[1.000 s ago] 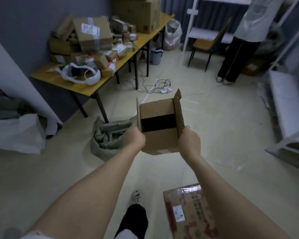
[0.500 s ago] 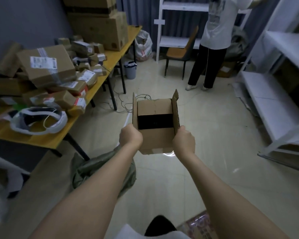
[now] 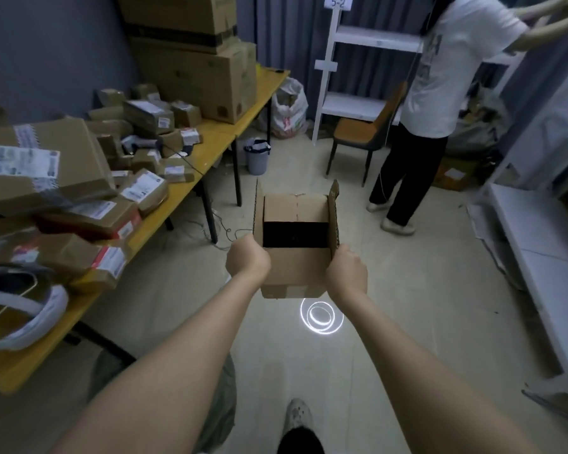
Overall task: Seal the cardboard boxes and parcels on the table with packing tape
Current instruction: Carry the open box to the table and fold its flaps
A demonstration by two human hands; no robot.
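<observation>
Cardboard box, flaps open and standing up, is carried in mid-air over the floor, gripped at its sides by the left hand and right hand; something dark sits inside, perhaps black packing. At ten o'clock, a yellow table carries piled parcels

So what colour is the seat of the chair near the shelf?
Orange-brown seat, seen in the head view.
</observation>
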